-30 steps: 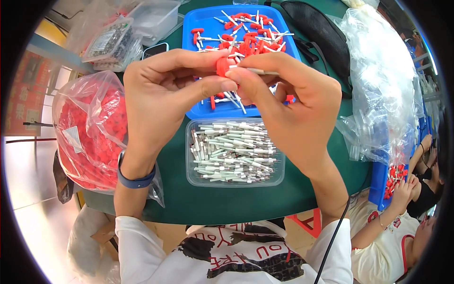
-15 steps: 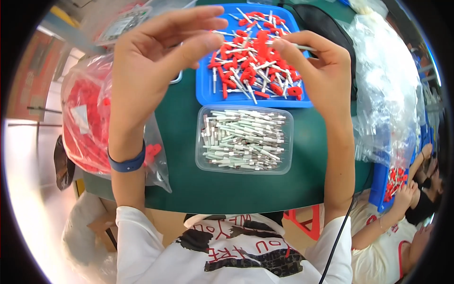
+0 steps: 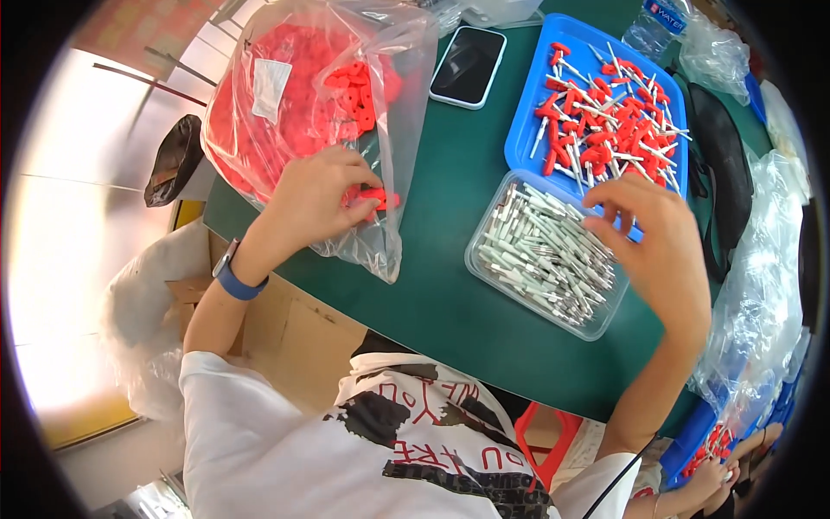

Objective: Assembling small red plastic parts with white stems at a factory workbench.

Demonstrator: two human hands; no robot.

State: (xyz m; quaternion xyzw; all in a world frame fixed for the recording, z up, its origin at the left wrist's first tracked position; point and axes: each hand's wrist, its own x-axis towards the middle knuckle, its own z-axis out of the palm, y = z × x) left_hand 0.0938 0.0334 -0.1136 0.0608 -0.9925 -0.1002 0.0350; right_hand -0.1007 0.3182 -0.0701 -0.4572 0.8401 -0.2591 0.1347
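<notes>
Pinching red plastic piece (image 3: 388, 200) in left hand (image 3: 322, 199); right hand (image 3: 654, 238) is hovering half-open, nearer the white-green pins (image 3: 538, 259), which are lying just left and bodyward of it, mostly slanting bodyward-right.

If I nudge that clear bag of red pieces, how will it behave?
The clear bag is probably floppy, since its thin film is wrinkled and a loose end spreads over the green table. It may be fairly heavy and sag rather than roll, being bulged out with many red pieces. Those look loose, so they'd likely shift inside.
</notes>
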